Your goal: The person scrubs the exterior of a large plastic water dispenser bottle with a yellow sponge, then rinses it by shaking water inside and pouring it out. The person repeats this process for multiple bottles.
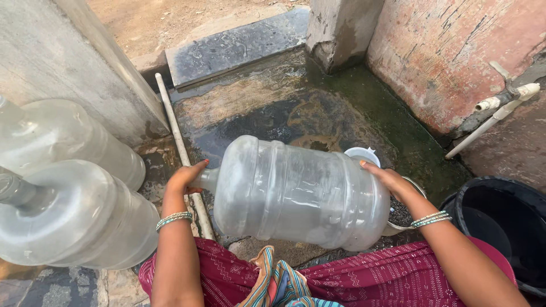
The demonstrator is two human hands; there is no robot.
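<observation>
At the far left two clear water jugs lie stacked on their sides against a grey concrete wall, their necks pointing toward the left edge; just right of them a thin white pipe runs along the foot of the wall and passes under the left wrist, which wears thin green and silver bangles; the left hand is curled around the narrow neck of a large clear jug, fingers wrapped and closed on it; this jug is held sideways in mid-air over the wet, algae-stained floor, neck to the left and base to the right, above the person's lap, which is covered in maroon patterned cloth; whether it holds any water I cannot tell; behind it, at its upper right edge, part of a small white round lid or cup shows; the right hand lies spread and flat against the base end of the jug, palm pressing it, fingers open and not wrapped around anything; its wrist carries matching bangles; beyond that arm a metal vessel's rim shows partly under the jug; at the lower right stands a black bucket, and above it a white pipe fitting slants down the reddish wall
</observation>
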